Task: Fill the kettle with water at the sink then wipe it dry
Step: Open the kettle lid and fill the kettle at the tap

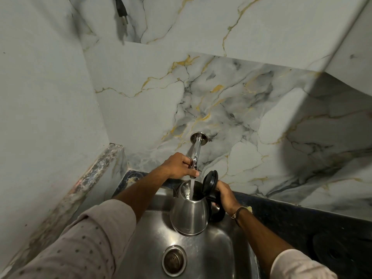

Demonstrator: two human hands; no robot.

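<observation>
A steel kettle (189,214) hangs over the steel sink (213,256), its black lid (210,181) flipped up. My right hand (225,196) is wrapped around the kettle's black handle at the right. A chrome tap (196,152) sticks out of the marble wall, and a stream of water (192,188) runs from it into the kettle's mouth. My left hand (179,166) grips the tap's end just above the kettle.
The sink's drain (174,260) lies below the kettle. A dark counter (302,218) runs to the right, with a black round base (338,252) on it. A black plug (121,11) hangs on the wall at the top left. A wall closes the left side.
</observation>
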